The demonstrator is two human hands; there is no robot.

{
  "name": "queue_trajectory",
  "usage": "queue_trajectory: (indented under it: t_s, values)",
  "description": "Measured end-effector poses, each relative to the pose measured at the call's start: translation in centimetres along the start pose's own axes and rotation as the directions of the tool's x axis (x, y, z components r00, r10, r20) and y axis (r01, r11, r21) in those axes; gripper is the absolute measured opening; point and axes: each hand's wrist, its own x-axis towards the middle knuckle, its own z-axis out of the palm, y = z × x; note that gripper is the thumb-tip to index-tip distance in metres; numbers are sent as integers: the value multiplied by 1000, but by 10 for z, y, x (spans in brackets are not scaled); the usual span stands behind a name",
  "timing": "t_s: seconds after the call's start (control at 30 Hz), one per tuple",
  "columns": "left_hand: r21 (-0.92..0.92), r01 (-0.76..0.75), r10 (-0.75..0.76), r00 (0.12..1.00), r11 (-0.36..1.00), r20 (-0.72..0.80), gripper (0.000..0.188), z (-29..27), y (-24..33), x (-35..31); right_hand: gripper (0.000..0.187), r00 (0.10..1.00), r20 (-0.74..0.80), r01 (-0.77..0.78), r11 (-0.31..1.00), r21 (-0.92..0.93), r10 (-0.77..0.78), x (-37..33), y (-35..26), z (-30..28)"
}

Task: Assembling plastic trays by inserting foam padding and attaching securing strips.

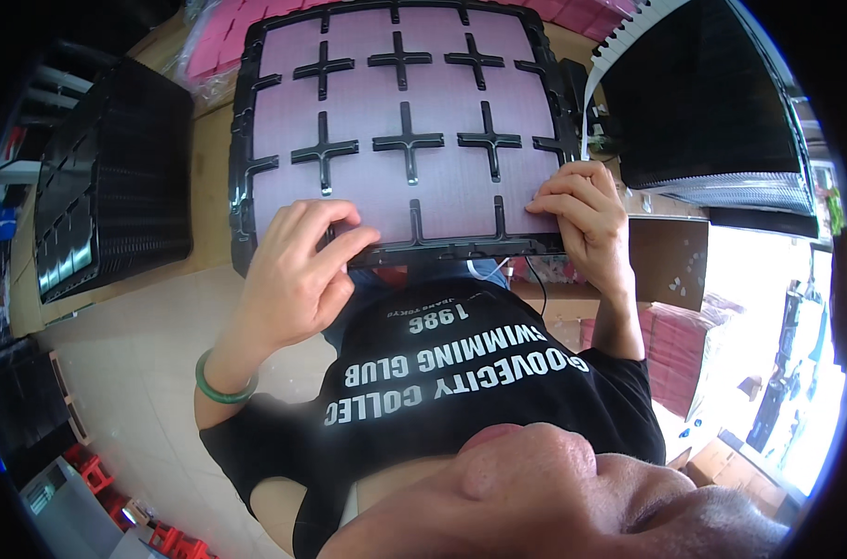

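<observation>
A black plastic tray (242, 200) with raised cross-shaped dividers lies in front of me. Thin pale pink-lilac pieces (451, 102) fill the spaces between the dividers. Over the tray's near left corner is my left hand (298, 261), its bent fingers apart and the tips touching the surface by the near rim. My right hand (587, 214) is at the near right corner, fingers curled in, the tips against a lilac piece. Whatever lies under its fingers, and most of its thumb, is hidden. A green bangle (225, 380) circles my left wrist.
A tall stack of black trays (116, 177) stands on the left of the table, another black stack (712, 102) on the right. Pink sheets (242, 33) in clear wrap lie behind the tray. A cardboard box (670, 261) and a pink-wrapped stack (689, 345) stand at lower right.
</observation>
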Motion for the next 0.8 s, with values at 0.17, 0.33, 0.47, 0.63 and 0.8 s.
queue_trajectory:
  t_s: [0.17, 0.33, 0.47, 0.63, 0.8]
  values:
    - [-11, 110, -111, 992, 994, -63, 38, -3, -4, -12, 24, 1000, -17, -5, 1000, -3, 5, 0, 0, 3]
    - [96, 294, -278, 948, 951, -156, 33, -14, -9, -36, 21, 997, -32, -68, 995, -72, 66, 3, -6, 1]
    - [138, 227, -204, 965, 964, -162, 23, -23, -17, -48, 22, 998, 33, -49, 999, 5, 49, 3, 2, -10]
    - [286, 151, -99, 977, 946, -187, 18, -37, -36, -13, 26, 995, -23, -84, 959, 270, 94, 24, 37, -21]
    - [434, 45, 17, 990, 900, -137, 33, -42, -103, 47, 31, 992, -125, 3, 988, 155, 16, 97, 79, 0]
